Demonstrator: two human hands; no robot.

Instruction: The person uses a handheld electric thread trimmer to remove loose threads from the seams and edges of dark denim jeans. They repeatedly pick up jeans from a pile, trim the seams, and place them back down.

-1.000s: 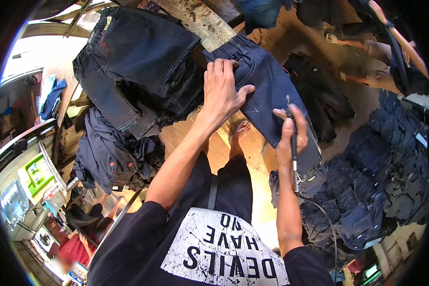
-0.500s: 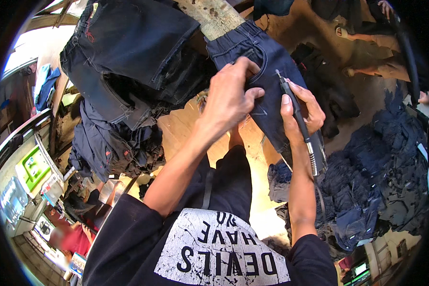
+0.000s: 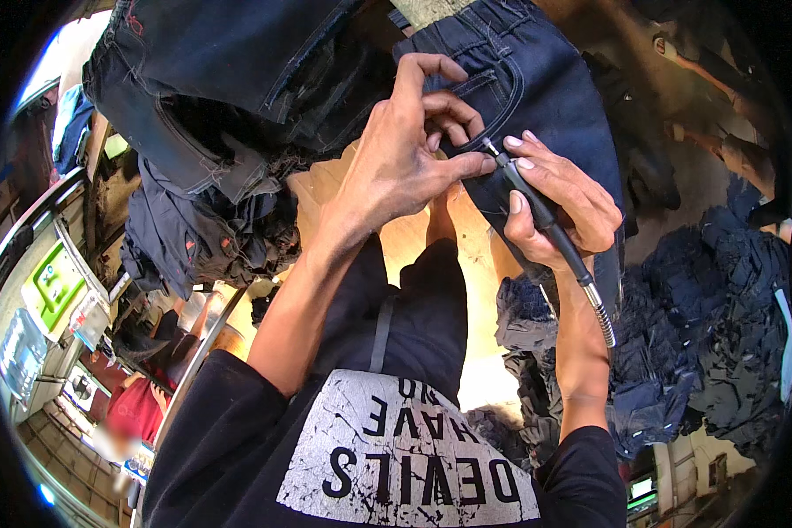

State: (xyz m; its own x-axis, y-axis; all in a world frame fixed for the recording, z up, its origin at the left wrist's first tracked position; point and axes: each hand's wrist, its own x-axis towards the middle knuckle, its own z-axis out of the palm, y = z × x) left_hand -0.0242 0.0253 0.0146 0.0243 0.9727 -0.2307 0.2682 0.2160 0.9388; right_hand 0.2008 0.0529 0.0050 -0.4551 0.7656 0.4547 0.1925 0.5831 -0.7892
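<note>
A pair of dark blue denim trousers (image 3: 559,88) with an elastic waistband and light stitching hangs over the end of a worn board. My left hand (image 3: 400,158) is at the curved front pocket, its fingers bent over the pocket edge and its thumb pointing to the right along the cloth. In my right hand (image 3: 576,202) is a slim black rotary tool handpiece (image 3: 541,207), held like a pen, with a metal spring and cable at its rear end. Its small tip meets the pocket seam, close beside my left thumb.
More dark trousers (image 3: 211,53) lie draped to the left, above a bundle of dark garments (image 3: 198,224). A large heap of dark clothes (image 3: 678,326) spreads over the floor at the right. A person in red (image 3: 141,409) is at the lower left; another person's legs show at the upper right.
The handpiece has moved left and down to the pocket edge. My left fingers have curled along that edge, with the thumb nearer the tip. The trousers appear closer and larger.
</note>
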